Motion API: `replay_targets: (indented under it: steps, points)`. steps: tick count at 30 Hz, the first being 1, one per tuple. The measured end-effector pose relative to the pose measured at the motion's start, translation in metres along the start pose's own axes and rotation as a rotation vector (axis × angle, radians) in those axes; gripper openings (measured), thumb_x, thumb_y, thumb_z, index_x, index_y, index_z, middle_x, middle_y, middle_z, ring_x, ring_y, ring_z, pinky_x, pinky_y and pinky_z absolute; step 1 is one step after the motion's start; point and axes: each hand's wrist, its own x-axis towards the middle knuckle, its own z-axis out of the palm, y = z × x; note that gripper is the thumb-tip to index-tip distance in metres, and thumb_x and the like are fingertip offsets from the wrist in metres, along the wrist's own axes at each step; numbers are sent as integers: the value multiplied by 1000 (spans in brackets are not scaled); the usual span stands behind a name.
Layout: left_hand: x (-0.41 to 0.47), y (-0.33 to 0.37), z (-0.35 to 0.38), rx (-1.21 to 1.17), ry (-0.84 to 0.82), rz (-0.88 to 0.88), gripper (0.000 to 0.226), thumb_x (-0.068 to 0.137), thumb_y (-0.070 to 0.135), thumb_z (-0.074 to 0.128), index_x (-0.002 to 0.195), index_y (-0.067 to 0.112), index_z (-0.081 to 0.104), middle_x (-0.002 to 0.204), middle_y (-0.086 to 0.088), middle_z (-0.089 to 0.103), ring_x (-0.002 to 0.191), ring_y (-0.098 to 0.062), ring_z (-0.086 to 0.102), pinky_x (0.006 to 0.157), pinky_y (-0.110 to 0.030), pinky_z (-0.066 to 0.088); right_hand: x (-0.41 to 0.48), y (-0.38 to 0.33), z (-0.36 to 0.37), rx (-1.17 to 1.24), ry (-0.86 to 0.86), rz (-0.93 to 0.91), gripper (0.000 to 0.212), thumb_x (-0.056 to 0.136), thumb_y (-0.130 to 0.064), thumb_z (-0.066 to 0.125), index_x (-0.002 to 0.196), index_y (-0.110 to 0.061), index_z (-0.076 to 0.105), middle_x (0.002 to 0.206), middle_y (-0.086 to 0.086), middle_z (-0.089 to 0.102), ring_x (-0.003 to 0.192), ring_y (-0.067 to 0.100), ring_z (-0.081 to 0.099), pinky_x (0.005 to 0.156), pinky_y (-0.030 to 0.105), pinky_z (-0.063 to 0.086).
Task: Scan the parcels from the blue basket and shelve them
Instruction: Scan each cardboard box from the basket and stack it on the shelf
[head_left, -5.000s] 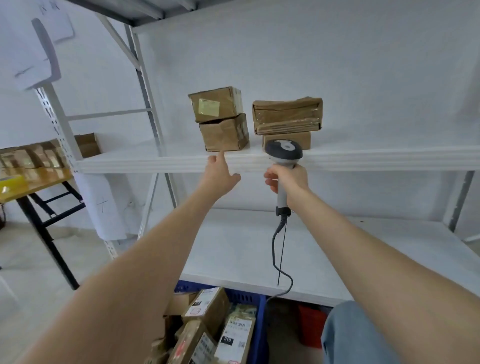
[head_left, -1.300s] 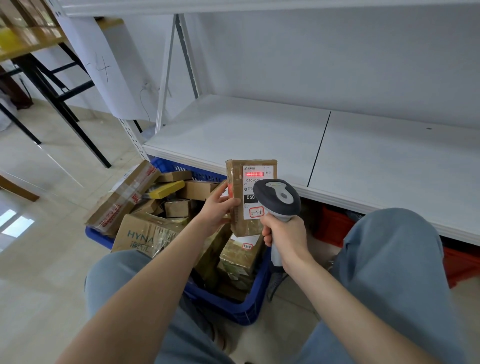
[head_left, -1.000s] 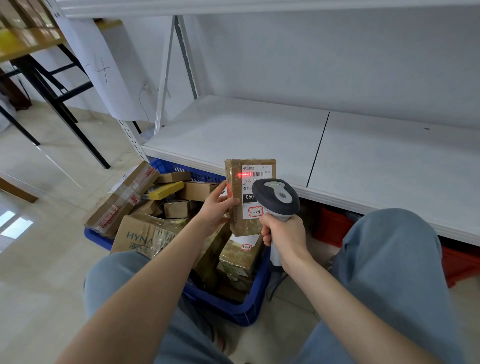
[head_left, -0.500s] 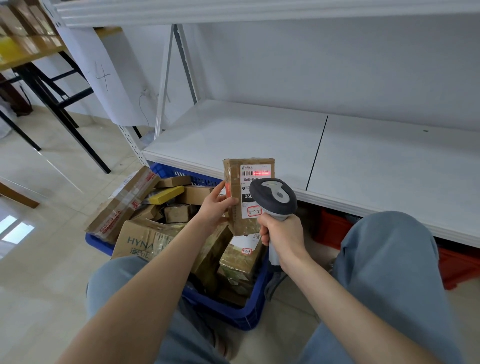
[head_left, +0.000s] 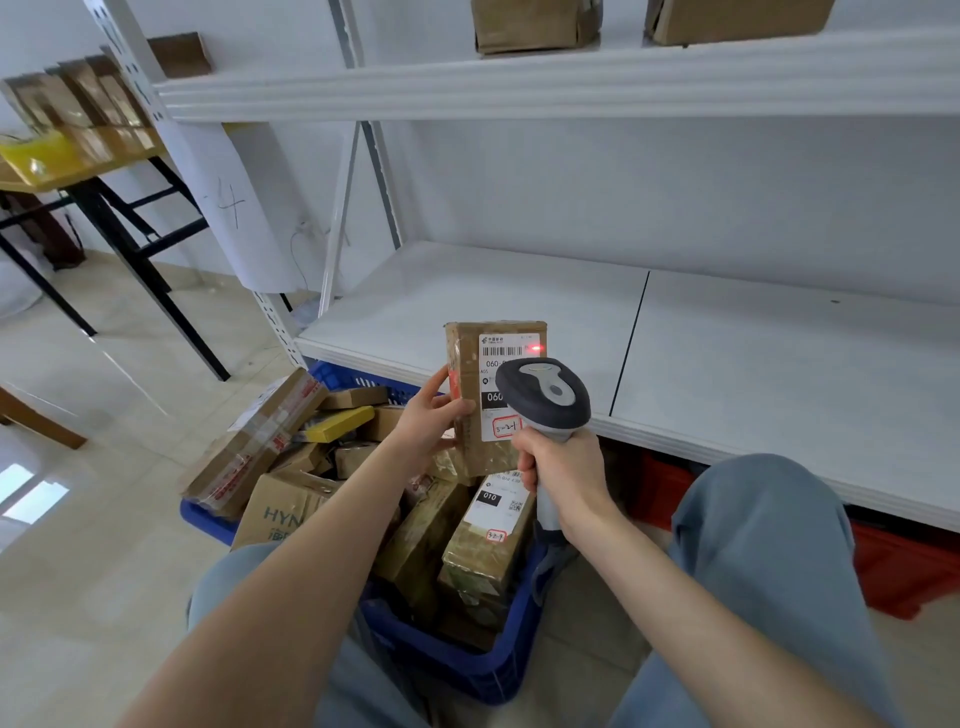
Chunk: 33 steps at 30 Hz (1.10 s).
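Standing upright above the blue basket (head_left: 467, 675), the parcel (head_left: 466, 364) is clamped at its left edge by the fingers (head_left: 458, 408) of the left hand (head_left: 426, 422), label (head_left: 492, 365) facing the scanner (head_left: 543, 392) gripped in the right hand (head_left: 563, 470) just beside it, red dot (head_left: 536, 348) at the barcode's (head_left: 501, 351) right end.

Bright, even, diffuse daylight; the tiled floor (head_left: 104, 545) carries pale window glare at far left, and shadows are soft, deepest under the lower shelf (head_left: 779, 364), where the red crates (head_left: 904, 577) sit dim. One red laser spot glows on the label (head_left: 506, 358) of the parcel (head_left: 467, 358), just above the scanner (head_left: 543, 395) head. Wide-angle lens: the upper shelf (head_left: 519, 83) edge bows, the uprights (head_left: 382, 171) lean, the forearms (head_left: 291, 597) swell toward the bottom corners; centre sharp, margins slightly soft.
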Motion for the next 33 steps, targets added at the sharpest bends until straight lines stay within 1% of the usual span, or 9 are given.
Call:
replay_targets:
  steps: [4,7,10,13,18,22,26,29,33]
  points:
    - [-12,24,-3,-16,9,41,59,90,14,63,141,33,39,109,-3,65,101,-24,63,74,-40,55,2,-24,-9,28,-19,-27,7,83,-8,66,78,-3,66,55,1,60,43,5,51,48,17,43]
    - [-21,57,-7,-20,34,92,49,91,19,62,135,32,45,109,-3,64,99,-26,64,77,-44,57,4,-55,-21,57,11,-75,5,82,-4,66,77,-3,67,54,0,62,45,7,53,49,17,45]
    - [-29,98,-13,27,33,186,37,93,23,59,128,26,50,113,-10,65,96,-29,66,82,-46,56,7,-90,-33,28,48,-157,6,79,-1,66,75,-5,66,62,3,63,59,12,56,59,23,50]
    - [-41,145,-16,28,44,254,33,94,25,58,126,21,51,108,-9,66,88,-26,66,74,-41,57,7,-122,-43,55,53,-211,10,81,-2,67,91,-4,65,83,5,65,76,13,60,70,26,57]
    - [-62,224,-17,18,58,340,29,94,29,57,121,18,56,87,-5,67,62,-19,66,52,-29,54,-1,-182,-51,154,32,-285,21,82,-1,67,103,-4,65,97,3,67,86,16,63,79,37,58]
    - [-85,284,-6,-10,56,403,26,94,32,55,116,18,53,85,-7,67,62,-21,65,55,-32,55,-11,-234,-58,246,-26,-333,15,82,-1,69,95,-8,65,101,6,67,90,20,63,79,43,58]
    - [-100,337,8,15,52,458,37,94,34,56,122,10,52,100,-12,65,68,-25,65,54,-34,57,-13,-274,-65,355,-68,-405,34,80,1,70,113,-4,63,113,11,68,105,26,64,85,50,56]
    - [-107,375,25,8,22,520,43,93,35,59,124,7,53,111,-13,61,74,-27,66,58,-38,58,-12,-308,-78,428,-48,-476,40,79,1,70,117,-4,62,108,6,68,100,23,64,88,46,56]
    - [-116,425,61,25,-96,608,35,91,30,61,114,4,60,93,-7,59,71,-22,64,71,-37,57,-13,-362,-105,502,20,-558,37,80,-2,70,116,-8,62,100,-1,67,90,14,63,90,38,55]
